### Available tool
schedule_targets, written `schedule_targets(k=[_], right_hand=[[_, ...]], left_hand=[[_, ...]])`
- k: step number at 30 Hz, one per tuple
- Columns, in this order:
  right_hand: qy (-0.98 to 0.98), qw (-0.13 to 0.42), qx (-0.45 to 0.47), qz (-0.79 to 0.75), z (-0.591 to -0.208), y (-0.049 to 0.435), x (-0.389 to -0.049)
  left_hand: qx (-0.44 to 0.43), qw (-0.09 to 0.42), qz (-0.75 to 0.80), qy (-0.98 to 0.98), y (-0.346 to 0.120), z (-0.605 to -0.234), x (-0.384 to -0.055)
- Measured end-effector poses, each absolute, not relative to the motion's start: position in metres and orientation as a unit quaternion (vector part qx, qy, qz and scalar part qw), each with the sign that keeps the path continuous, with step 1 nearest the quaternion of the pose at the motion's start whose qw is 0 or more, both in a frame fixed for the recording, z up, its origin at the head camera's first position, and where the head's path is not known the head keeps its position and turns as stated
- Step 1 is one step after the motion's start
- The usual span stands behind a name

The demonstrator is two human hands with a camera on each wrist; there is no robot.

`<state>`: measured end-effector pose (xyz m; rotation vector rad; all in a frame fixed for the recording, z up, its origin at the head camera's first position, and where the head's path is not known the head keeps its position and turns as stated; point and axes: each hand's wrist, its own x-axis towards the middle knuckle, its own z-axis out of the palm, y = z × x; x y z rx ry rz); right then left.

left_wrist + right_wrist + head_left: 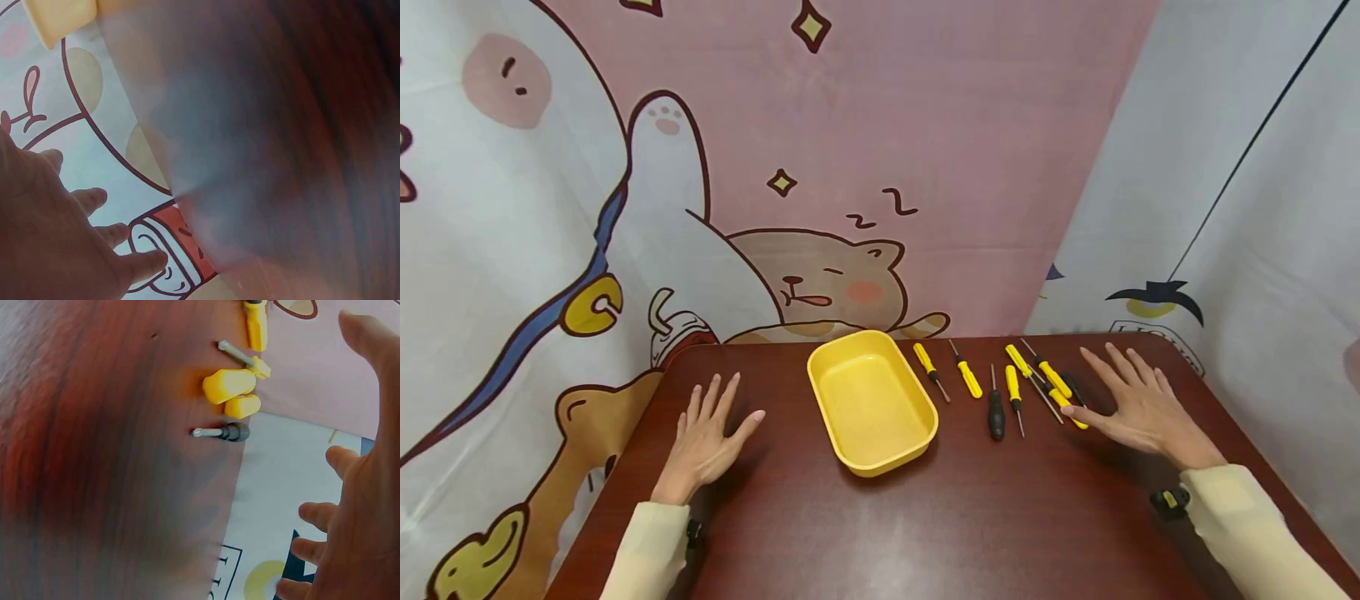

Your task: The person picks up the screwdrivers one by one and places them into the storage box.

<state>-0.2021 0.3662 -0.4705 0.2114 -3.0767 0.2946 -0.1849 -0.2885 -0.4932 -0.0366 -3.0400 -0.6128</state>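
Note:
My left hand (703, 437) is spread over the left side of the table, holding nothing, to the left of a yellow rectangular tray (871, 408). A corner of that tray (65, 19) shows in the left wrist view. My right hand (1138, 410), fingers also spread, hovers at the right beside a group of screwdrivers. Its thumb overlaps a yellow-handled screwdriver (1067, 408) in the head view; the right wrist view shows the hand apart from the tools. A larger black-handled screwdriver (996, 417) lies nearer the middle. A small black-handled screwdriver (234, 432) is partly hidden in the head view.
Several more yellow-handled screwdrivers lie right of the tray, among them one screwdriver (924, 358) close to its edge and another (968, 377). Some overlap in a pile. The dark red table (880, 533) backs onto a cartoon-printed curtain (970, 167).

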Motion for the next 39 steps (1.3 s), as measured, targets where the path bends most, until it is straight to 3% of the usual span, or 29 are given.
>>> schedule_targets(k=[11, 20, 25, 39], right_hand=[[-0.989, -0.027, 0.055, 0.133, -0.463, 0.364, -0.214], [-0.979, -0.053, 0.059, 0.187, -0.462, 0.368, -0.225], [-0.974, -0.068, 0.050, 0.212, -0.463, 0.370, -0.228], [-0.962, -0.070, 0.006, 0.264, -0.466, 0.372, -0.234]], left_hand=[[-0.002, -0.010, -0.256, -0.967, -0.280, -0.485, -0.188], [-0.022, 0.012, -0.360, -0.932, -0.272, -0.490, -0.191], [-0.001, -0.007, -0.410, -0.912, -0.266, -0.490, -0.192], [0.044, -0.041, -0.560, -0.826, -0.243, -0.489, -0.203]])
